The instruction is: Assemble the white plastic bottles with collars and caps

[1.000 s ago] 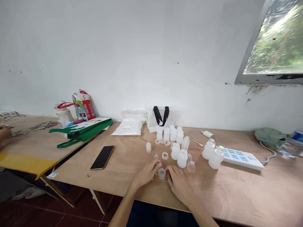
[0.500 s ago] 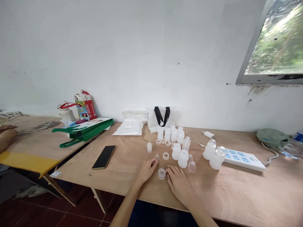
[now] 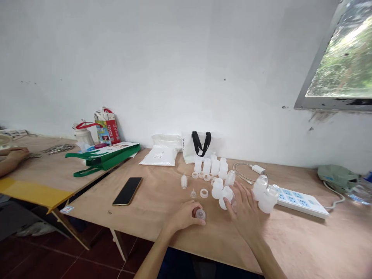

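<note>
By the white bottle (image 3: 224, 197), the right hand (image 3: 246, 209) spreads wide; left of it, the left hand (image 3: 183, 215) pinches a cap (image 3: 200, 214).

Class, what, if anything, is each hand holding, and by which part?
The left hand holds a small clear round piece by its outer edge. The right hand is at a clear dome; whether it grips it cannot be told.

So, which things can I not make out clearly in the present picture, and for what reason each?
All in the head view:
Dome: partly hidden by the right hand; whether they touch is unclear.
Collar: its edge is partly covered by the left hand.
Label: print too small.
Bottle: cut off by the right edge.
Co-worker: mostly cut off by the left edge.
</note>
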Demonstrator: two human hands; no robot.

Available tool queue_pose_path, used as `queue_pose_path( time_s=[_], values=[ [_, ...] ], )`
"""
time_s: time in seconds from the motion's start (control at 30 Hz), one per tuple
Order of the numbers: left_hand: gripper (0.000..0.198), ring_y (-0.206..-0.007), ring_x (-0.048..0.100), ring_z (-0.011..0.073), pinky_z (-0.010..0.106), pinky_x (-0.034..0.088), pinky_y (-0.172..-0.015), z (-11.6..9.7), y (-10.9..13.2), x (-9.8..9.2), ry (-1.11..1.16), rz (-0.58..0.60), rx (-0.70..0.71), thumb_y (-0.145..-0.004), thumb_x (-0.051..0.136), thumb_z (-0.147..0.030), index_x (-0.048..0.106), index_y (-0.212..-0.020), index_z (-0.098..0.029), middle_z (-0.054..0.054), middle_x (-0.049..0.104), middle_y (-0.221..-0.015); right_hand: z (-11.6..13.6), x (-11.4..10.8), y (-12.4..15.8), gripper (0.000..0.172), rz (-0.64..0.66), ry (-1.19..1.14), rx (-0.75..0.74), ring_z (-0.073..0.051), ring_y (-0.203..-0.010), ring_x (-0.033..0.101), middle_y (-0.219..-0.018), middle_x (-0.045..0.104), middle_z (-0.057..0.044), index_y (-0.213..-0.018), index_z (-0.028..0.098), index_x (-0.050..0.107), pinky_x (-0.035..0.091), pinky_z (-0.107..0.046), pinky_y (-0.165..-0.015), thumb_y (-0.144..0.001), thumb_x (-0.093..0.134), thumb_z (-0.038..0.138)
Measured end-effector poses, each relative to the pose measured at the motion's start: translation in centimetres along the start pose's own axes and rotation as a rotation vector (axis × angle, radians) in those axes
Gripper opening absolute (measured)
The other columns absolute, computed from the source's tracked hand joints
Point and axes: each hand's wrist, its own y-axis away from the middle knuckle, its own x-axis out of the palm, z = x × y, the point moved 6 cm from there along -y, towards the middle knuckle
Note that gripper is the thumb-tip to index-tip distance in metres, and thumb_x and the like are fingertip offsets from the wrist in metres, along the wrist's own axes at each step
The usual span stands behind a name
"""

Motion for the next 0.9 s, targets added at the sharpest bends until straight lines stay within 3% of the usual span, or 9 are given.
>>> queue_pose_path(
  time_s=[0.1, 0.23, 0.3, 0.4, 0.5, 0.6, 0.77, 0.9],
  values=[
    [0.035, -0.082, 0.058, 0.0185, 0.026, 0.041, -0.072, -0.6, -0.1, 0.1, -0.025, -0.026, 0.007, -0.073, 0.081, -0.047, 0.072, -0.097, -0.023, 0.000, 0.064, -0.092, -0.4, 1.2, 0.4, 0.037, 0.102, -0.002, -0.038, -0.033, -0.132, 0.054, -0.131, 0.067, -0.015, -0.124, 0.020, 0.061, 0.021, -0.064, -0.119, -0.104, 0.042, 0.044],
    [0.030, -0.082, 0.059, 0.0188, 0.027, 0.043, -0.073, -1.8, 0.3, -0.3, 0.020, -0.089, 0.064, -0.077, 0.079, -0.045, 0.072, -0.094, -0.022, 0.001, 0.065, -0.091, -0.3, 1.8, 0.7, 0.021, 0.151, -0.075, -0.023, -0.032, -0.117, 0.064, -0.110, 0.074, -0.011, -0.105, 0.022, 0.064, 0.019, -0.066, -0.120, -0.101, 0.050, 0.037],
    [0.027, -0.082, 0.059, 0.0189, 0.028, 0.044, -0.075, -2.5, 0.6, -0.7, 0.077, -0.116, 0.074, -0.081, 0.074, -0.044, 0.071, -0.097, -0.022, 0.001, 0.068, -0.092, 0.3, 1.6, 0.6, 0.015, 0.161, -0.143, -0.031, -0.030, -0.109, 0.068, -0.102, 0.074, -0.008, -0.097, 0.024, 0.062, 0.024, -0.064, -0.119, -0.099, 0.053, 0.036],
    [0.032, -0.087, 0.061, 0.0191, 0.029, 0.047, -0.081, -3.3, 1.1, -1.8, 0.187, -0.228, 0.061, -0.090, 0.064, -0.044, 0.065, -0.115, -0.024, 0.002, 0.069, -0.099, 1.6, 1.2, 0.6, 0.011, 0.222, -0.285, -0.021, -0.028, -0.099, 0.070, -0.101, 0.072, -0.006, -0.097, 0.026, 0.058, 0.045, -0.055, -0.107, -0.096, 0.056, 0.036],
    [0.034, -0.091, 0.062, 0.0185, 0.028, 0.049, -0.079, -4.0, 1.8, -2.9, 0.346, -0.362, 0.049, -0.094, 0.060, -0.047, 0.056, -0.118, -0.024, 0.003, 0.067, -0.105, 3.0, 1.2, 1.0, 0.026, 0.343, -0.430, 0.083, -0.026, -0.095, 0.071, -0.109, 0.072, -0.006, -0.116, 0.026, 0.055, 0.057, -0.042, -0.083, -0.093, 0.058, 0.037],
    [0.030, -0.087, 0.064, 0.0174, 0.026, 0.050, -0.075, -5.1, 2.3, -2.9, 0.450, -0.350, 0.095, -0.094, 0.061, -0.045, 0.055, -0.112, -0.023, 0.003, 0.066, -0.109, 4.3, 1.8, 1.9, 0.050, 0.484, -0.549, 0.191, -0.026, -0.093, 0.073, -0.115, 0.071, -0.006, -0.138, 0.029, 0.043, 0.057, -0.037, -0.074, -0.092, 0.059, 0.040],
    [0.028, -0.098, 0.064, 0.0223, 0.032, 0.051, -0.088, -6.8, 2.4, -2.3, 0.253, -0.325, 0.197, -0.092, 0.063, -0.033, 0.065, -0.118, -0.024, 0.004, 0.070, -0.110, 5.7, 2.7, 2.5, 0.056, 0.525, -0.673, 0.245, -0.024, -0.096, 0.074, -0.125, 0.070, -0.008, -0.144, 0.029, 0.037, 0.059, -0.036, -0.074, -0.092, 0.059, 0.038],
    [0.031, -0.099, 0.066, 0.0230, 0.034, 0.052, -0.092, -6.3, 1.7, -1.9, 0.288, -0.319, 0.156, -0.091, 0.066, -0.034, 0.068, -0.119, -0.023, 0.006, 0.073, -0.113, 5.7, 2.9, 2.5, 0.056, 0.543, -0.745, 0.262, -0.021, -0.098, 0.073, -0.129, 0.069, -0.006, -0.145, 0.032, 0.036, 0.059, -0.036, -0.081, -0.094, 0.059, 0.037]
  ],
)
